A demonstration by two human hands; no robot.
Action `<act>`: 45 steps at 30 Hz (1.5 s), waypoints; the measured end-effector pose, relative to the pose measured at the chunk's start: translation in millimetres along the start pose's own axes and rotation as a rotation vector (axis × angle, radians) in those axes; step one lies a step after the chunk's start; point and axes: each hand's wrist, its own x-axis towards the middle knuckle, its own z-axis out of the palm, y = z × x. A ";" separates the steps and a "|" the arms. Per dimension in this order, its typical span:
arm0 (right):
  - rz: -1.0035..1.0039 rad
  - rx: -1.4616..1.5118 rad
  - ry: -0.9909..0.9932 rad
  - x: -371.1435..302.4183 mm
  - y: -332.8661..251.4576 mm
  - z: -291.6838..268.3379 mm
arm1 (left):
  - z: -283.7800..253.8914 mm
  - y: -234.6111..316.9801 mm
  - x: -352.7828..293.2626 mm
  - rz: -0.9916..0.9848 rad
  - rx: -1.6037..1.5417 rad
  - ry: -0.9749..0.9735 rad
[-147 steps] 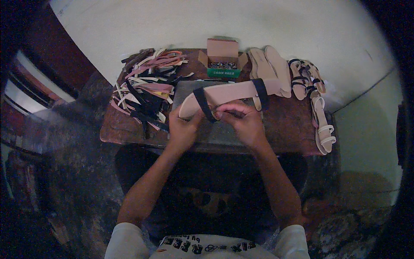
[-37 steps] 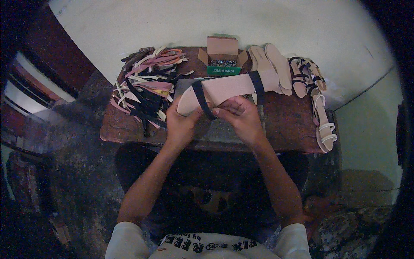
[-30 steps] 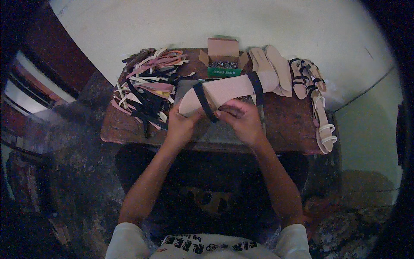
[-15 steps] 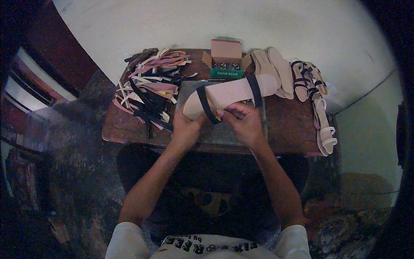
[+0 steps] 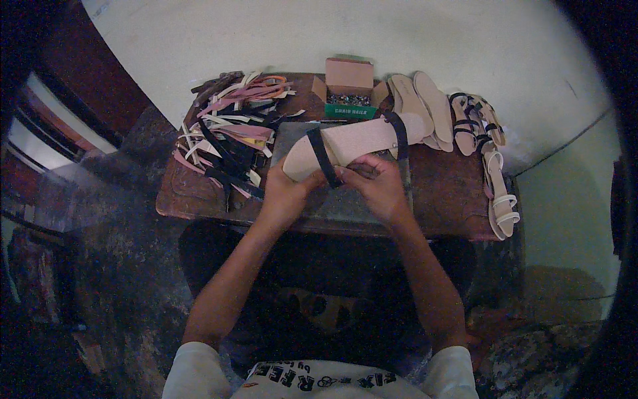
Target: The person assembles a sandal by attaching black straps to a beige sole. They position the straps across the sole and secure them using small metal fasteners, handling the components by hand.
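A beige sandal sole (image 5: 355, 141) is held up over the middle of the table, its toe end to the left. Two black straps cross it: a front strap (image 5: 321, 154) and a rear strap (image 5: 397, 133). My left hand (image 5: 290, 189) is closed around the toe end from below. The fingers of my right hand (image 5: 376, 185) pinch the lower end of the front strap at the sole's near edge. Part of the sole's underside and some fingertips are hidden. Beneath the sandal lies a dark grey slab (image 5: 332, 209).
A tangle of loose straps (image 5: 232, 139) covers the table's left. Behind the sandal stands an open green box (image 5: 350, 110) of small nails. Bare soles (image 5: 435, 110), black-strapped sandals (image 5: 463, 126) and white-strapped sandals (image 5: 502, 206) lie along the right of the brown table (image 5: 452, 206).
The sandal has shifted and turned slightly in my hands, with the rear strap a little further right. Both hands keep their hold near the front strap.
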 end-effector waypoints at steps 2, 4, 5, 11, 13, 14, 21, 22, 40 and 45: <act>0.018 -0.032 0.060 0.8 6.0 0.2 | -0.7 -1.5 1.3 0.002 0.006 -0.005; -0.013 -0.177 0.097 -0.2 7.4 -2.9 | -0.6 -1.8 0.9 -0.001 0.023 0.025; -0.029 -0.250 0.116 -1.0 7.7 -4.0 | -0.3 -2.0 0.7 -0.003 0.032 0.039; -0.391 -0.426 0.167 -7.2 -4.6 7.6 | 4.3 -0.4 -1.4 -0.008 0.071 0.116; -0.454 -0.518 0.109 -6.5 -6.1 4.8 | 3.3 1.7 -2.2 -0.037 0.016 0.095; -0.485 -0.563 0.079 -5.8 -6.5 3.2 | 2.6 2.2 -2.3 -0.052 -0.011 0.085; -0.557 -0.640 -0.058 -4.4 -5.2 0.3 | 0.2 5.4 -3.1 -0.104 -0.022 0.060; -0.532 -0.644 -0.071 -4.4 -8.0 -0.4 | 0.2 9.1 -4.0 -0.109 -0.016 0.054; -0.391 -0.605 -0.239 2.9 -10.2 -24.7 | -7.1 2.8 -2.7 0.025 0.109 -0.131; -0.318 -0.612 -0.249 1.4 -11.5 -28.8 | -3.9 -1.8 -2.2 0.027 0.080 -0.133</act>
